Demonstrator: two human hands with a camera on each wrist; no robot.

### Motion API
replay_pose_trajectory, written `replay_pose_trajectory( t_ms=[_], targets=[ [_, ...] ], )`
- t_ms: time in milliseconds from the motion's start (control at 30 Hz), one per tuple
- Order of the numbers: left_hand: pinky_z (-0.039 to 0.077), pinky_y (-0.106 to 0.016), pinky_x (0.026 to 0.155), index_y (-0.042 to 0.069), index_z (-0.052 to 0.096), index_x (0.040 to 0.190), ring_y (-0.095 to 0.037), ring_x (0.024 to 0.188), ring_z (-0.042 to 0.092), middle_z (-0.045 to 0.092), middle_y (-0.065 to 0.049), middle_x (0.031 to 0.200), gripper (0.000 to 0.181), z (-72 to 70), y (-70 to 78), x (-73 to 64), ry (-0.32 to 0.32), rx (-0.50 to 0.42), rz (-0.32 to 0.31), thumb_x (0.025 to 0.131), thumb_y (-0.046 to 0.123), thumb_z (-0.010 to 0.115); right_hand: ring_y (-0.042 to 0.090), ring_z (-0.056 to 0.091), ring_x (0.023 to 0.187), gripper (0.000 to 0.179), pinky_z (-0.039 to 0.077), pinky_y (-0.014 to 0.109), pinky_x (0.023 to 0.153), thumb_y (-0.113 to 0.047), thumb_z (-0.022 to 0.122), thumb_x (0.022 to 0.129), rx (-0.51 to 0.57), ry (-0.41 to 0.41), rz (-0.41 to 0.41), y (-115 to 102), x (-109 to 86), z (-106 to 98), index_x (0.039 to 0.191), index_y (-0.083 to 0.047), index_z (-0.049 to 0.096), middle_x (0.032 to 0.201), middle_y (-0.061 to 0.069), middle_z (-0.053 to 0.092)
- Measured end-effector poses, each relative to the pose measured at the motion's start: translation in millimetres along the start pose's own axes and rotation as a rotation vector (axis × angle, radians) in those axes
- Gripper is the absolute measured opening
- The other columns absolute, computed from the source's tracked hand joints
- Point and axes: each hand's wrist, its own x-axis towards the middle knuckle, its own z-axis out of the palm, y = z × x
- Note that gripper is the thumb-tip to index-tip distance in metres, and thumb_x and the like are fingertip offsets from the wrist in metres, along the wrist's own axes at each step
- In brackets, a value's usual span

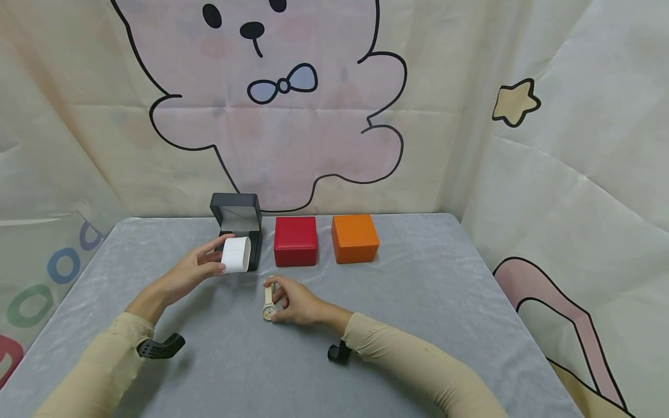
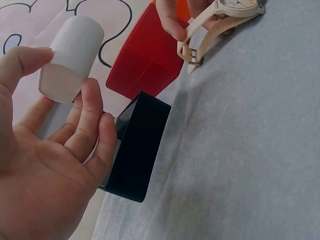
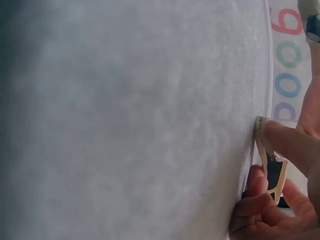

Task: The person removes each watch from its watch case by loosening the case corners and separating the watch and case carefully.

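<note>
My left hand (image 1: 190,277) pinches a white watch cushion (image 1: 236,254) between thumb and fingers, just in front of the black watch box (image 1: 255,251). That box stands with its lid raised, showing a grey lining; part of its base is hidden behind the cushion. In the left wrist view, the cushion (image 2: 77,47) appears as a rounded block with a flat end. To the right, my right hand (image 1: 299,303) holds a cream wristwatch (image 1: 269,312) by its strap and case, low over the table. The left wrist view shows the strap's metal buckle and looped shape.
A red box (image 1: 295,242) and an orange box (image 1: 355,239), both closed, stand in a row right of the black box. Grey cloth covers the table (image 1: 444,325). Printed curtains (image 1: 434,145) hang behind and beside it. Each wrist wears a black camera (image 1: 161,346).
</note>
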Motion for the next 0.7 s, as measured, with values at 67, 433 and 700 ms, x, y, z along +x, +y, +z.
replay_pose_trajectory(
  t_ms=[67, 433, 700],
  targets=[
    [0.052, -0.024, 0.092, 0.019, 0.021, 0.163, -0.003, 0.114, 0.057, 0.046, 0.004, 0.139, 0.074, 0.0, 0.1, 0.2, 0.001, -0.003, -0.002, 0.1, 0.015, 0.061, 0.009, 0.05, 0.075, 0.07, 0.041, 0.014, 0.066, 0.001, 0.084, 0.079, -0.058, -0.002, -0.001, -0.7, -0.1, -0.4, 0.139, -0.014, 0.052, 0.103, 0.002, 0.064],
    [0.052, -0.024, 0.094, 0.018, 0.018, 0.163, 0.001, 0.116, 0.056, 0.037, -0.002, 0.15, 0.076, -3.7, -1.6, 1.8, -0.004, 0.005, -0.013, 0.101, 0.015, 0.06, 0.006, 0.048, 0.066, 0.065, 0.041, 0.014, 0.062, -0.003, 0.081, 0.083, -0.105, 0.004, -0.039, 0.9, -0.5, -5.5, 0.141, -0.012, 0.052, 0.112, 0.012, 0.059],
    [0.053, -0.027, 0.096, 0.018, 0.018, 0.163, -0.001, 0.113, 0.058, 0.044, 0.006, 0.14, 0.073, -6.8, -1.7, 2.6, -0.01, -0.006, -0.005, 0.102, 0.014, 0.058, 0.006, 0.049, 0.065, 0.065, 0.043, 0.015, 0.062, -0.008, 0.081, 0.085, -0.1, -0.006, -0.032, 2.3, -1.9, -7.5, 0.143, -0.014, 0.051, 0.114, 0.01, 0.059]
  ],
)
